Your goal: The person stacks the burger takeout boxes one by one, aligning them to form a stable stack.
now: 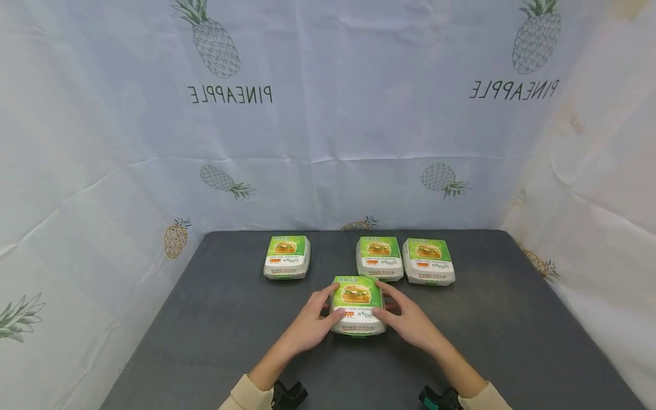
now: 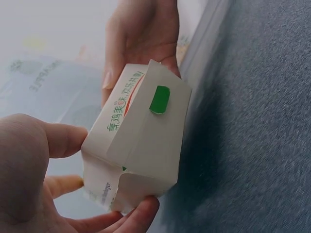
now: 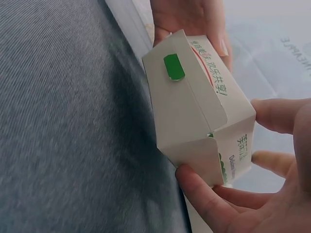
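Observation:
A closed paper burger box (image 1: 356,304), green and white with a burger picture on its lid, is held between both hands near the middle of the table. My left hand (image 1: 309,326) grips its left side, thumb at the near corner and fingers curled round the side. On the opposite side my right hand (image 1: 414,323) grips it the same way. The left wrist view shows the front of the box (image 2: 150,131) with a green tab, and fingertips under its lower edge. In the right wrist view, the box (image 3: 189,107) seems slightly above the table, with shadow beneath.
Three similar burger boxes stand along the back of the dark table (image 1: 230,336): one at the left (image 1: 287,257), one right of middle (image 1: 380,258), and one beside it (image 1: 429,261). A pineapple-print cloth (image 1: 328,125) hangs behind and at both sides.

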A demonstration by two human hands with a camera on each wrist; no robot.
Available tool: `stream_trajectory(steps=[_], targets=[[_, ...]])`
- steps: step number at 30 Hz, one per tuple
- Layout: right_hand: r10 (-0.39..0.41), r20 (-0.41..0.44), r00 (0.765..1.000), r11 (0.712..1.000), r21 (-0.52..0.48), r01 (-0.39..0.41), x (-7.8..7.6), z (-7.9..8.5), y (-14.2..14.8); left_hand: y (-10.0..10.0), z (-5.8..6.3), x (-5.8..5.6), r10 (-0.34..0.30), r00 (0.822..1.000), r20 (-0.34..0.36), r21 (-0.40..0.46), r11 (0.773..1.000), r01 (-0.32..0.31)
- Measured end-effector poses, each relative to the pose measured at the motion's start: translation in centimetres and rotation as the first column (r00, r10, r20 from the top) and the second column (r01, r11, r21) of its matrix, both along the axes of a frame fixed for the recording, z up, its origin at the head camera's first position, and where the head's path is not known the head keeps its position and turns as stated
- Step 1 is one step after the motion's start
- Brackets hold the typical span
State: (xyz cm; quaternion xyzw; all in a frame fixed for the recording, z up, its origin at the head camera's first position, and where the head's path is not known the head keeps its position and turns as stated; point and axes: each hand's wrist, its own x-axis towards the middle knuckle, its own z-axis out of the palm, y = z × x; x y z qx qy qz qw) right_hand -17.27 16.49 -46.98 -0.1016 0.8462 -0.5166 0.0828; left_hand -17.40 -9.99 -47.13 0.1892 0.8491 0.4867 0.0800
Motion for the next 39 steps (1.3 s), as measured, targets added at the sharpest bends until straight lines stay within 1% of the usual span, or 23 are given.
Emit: stream_trajectory(steps=[5, 10, 15, 22, 25, 30, 39], targets=[[-0.002, 0.029, 1.0, 1.0, 0.017, 0.002, 0.1, -0.4, 0.9, 0.7, -0.3, 0.2, -0.027, 1.0, 0.005, -0.018, 0.999, 0.027], [0.027, 0.049, 0.998, 1.0, 0.015, -0.028, 0.2, -0.7, 1.5, 1.1, -0.7, 0.3, -0.031, 0.999, 0.02, -0.044, 0.999, 0.032], [0.051, 0.06, 0.997, 0.999, 0.001, -0.051, 0.3, -0.9, 1.8, 1.4, -1.1, 0.2, -0.032, 0.998, 0.052, -0.052, 0.998, 0.034], [0.047, 0.061, 0.997, 0.999, 0.025, -0.048, 0.5, -0.6, 2.5, 1.8, -1.4, 0.0, -0.04, 0.997, 0.06, -0.043, 0.998, 0.043], [0.032, 0.063, 0.998, 0.999, 0.033, -0.034, 0.5, -0.3, 2.9, 1.8, -1.6, 0.0, -0.037, 0.997, 0.062, -0.039, 0.998, 0.039], [-0.009, 0.035, 0.999, 0.995, 0.1, 0.006, 0.4, 0.6, 4.0, 1.9, -1.8, 0.0, -0.032, 0.998, 0.061, -0.031, 0.999, 0.034], [-0.053, -0.052, 0.997, 0.974, 0.215, 0.063, -0.1, 1.9, 6.4, 2.0, -1.8, 0.0, -0.042, 0.996, 0.073, -0.03, 0.999, 0.044]])
